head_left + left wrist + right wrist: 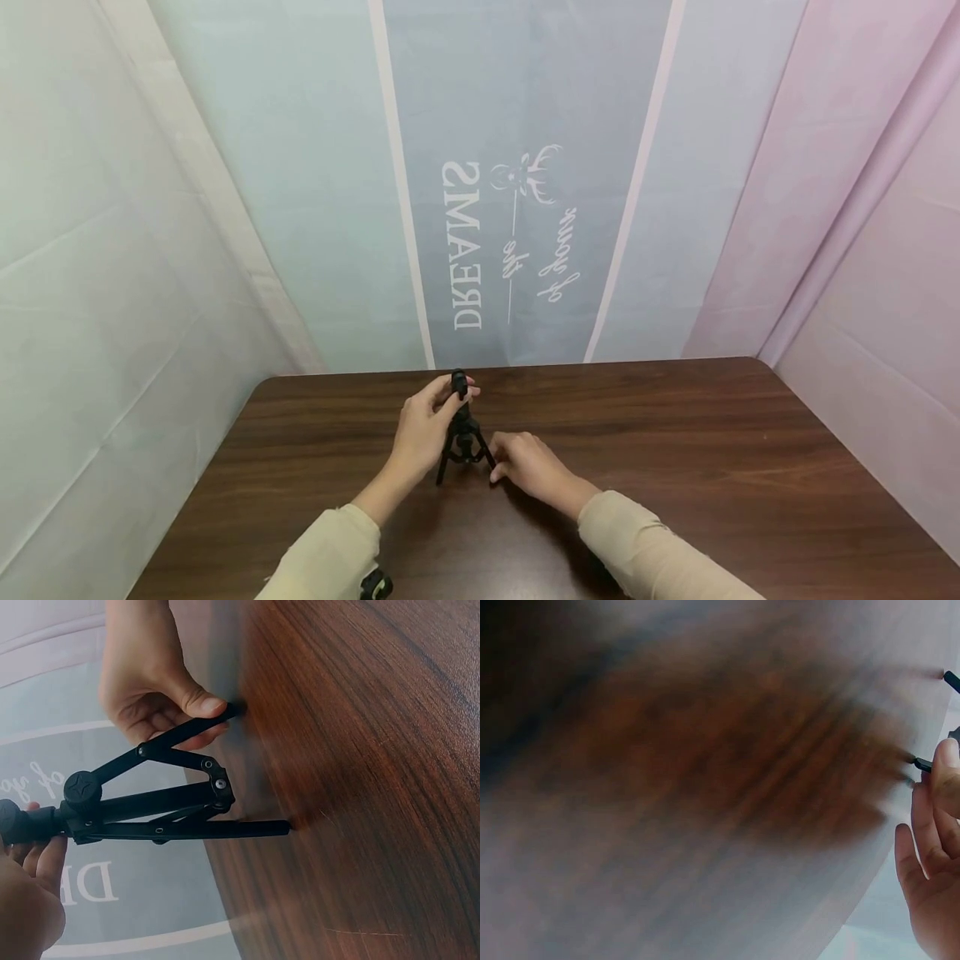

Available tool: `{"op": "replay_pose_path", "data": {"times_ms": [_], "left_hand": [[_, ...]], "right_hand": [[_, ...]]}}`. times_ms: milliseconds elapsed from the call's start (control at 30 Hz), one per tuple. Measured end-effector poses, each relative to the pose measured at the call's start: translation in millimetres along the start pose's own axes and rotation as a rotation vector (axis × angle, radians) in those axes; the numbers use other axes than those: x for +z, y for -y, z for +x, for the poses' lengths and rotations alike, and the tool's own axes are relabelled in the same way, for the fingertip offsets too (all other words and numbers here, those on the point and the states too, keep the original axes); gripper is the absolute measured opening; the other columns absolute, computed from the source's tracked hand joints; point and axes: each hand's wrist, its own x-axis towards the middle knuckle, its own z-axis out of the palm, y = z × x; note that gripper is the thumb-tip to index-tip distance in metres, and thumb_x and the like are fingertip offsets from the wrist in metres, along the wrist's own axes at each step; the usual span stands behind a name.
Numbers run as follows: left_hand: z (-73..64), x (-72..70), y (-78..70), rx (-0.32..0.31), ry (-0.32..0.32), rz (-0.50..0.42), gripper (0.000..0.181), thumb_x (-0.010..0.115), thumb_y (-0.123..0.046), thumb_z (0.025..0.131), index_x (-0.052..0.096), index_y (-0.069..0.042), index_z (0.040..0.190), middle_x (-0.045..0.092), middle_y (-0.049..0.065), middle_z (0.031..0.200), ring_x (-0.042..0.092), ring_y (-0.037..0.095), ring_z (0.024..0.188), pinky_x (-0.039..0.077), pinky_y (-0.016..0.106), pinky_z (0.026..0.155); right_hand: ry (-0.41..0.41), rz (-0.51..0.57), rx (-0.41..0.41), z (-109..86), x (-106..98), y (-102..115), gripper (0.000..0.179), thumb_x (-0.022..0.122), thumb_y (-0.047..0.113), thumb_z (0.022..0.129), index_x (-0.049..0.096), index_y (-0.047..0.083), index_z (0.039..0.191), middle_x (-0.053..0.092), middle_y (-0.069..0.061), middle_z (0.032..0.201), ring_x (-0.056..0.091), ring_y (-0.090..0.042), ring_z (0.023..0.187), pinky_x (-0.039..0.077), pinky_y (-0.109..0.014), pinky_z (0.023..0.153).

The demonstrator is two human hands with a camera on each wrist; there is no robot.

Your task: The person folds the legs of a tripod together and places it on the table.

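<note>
A small black tripod [465,427] stands on the table with its legs spread. In the head view my left hand [426,421] grips its upper part, fingers and thumb around the head. My right hand [531,465] pinches the lower end of the right-hand leg between thumb and fingers. From the left wrist view, the tripod [150,806] shows its hinged braces, centre column and a round knob; the right hand [154,682] holds one leg near its tip. The right wrist view catches only leg tips and the right hand [937,862] at its edge.
The dark wood-grain table [675,450] has rounded far corners. Behind it hangs a pale blue-grey cloth [525,100] with mirrored lettering, and light fabric walls close both sides. A small black object [377,583] sits by the left sleeve at the bottom.
</note>
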Motion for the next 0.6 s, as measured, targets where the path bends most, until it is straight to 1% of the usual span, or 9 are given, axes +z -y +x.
{"op": "replay_pose_path", "data": {"times_ms": [200,400,467,600], "left_hand": [[-1.1,-0.7,4.9,0.032,0.0,0.035,0.025,0.056,-0.032,0.102,0.068,-0.018,0.119,0.073,-0.001,0.11,0.068,0.023,0.106,0.054,0.043,0.091],[-1.3,-1.0,4.6,0.053,-0.007,0.048,0.023,0.056,-0.031,0.102,0.068,-0.02,0.119,0.073,-0.003,0.108,0.068,0.015,0.102,0.055,0.04,0.089],[-1.0,-0.8,4.9,0.06,-0.009,0.057,0.023,0.056,-0.031,0.103,0.068,-0.02,0.119,0.073,-0.002,0.109,0.068,0.015,0.102,0.055,0.04,0.088],[-1.2,-0.6,4.7,0.061,-0.013,0.056,0.023,0.056,-0.031,0.102,0.068,-0.021,0.118,0.073,-0.003,0.109,0.068,0.02,0.104,0.055,0.041,0.088]], "right_hand": [[-0.008,0.018,0.026,1.4,-1.1,1.5,0.016,0.077,0.008,0.085,0.062,0.011,0.085,0.065,0.009,0.073,0.06,-0.004,0.065,0.049,-0.023,0.058],[-0.014,0.036,0.034,2.7,-0.5,3.6,0.015,0.076,0.007,0.086,0.061,0.011,0.085,0.067,0.008,0.074,0.064,-0.009,0.067,0.05,-0.023,0.059],[-0.017,0.036,0.034,3.5,0.0,3.9,0.016,0.076,0.007,0.086,0.061,0.011,0.084,0.067,0.007,0.074,0.064,-0.008,0.067,0.05,-0.023,0.06],[-0.026,0.019,0.028,5.4,1.0,3.5,0.016,0.077,0.009,0.085,0.061,0.012,0.083,0.067,0.006,0.074,0.063,-0.005,0.066,0.05,-0.023,0.06]]}}
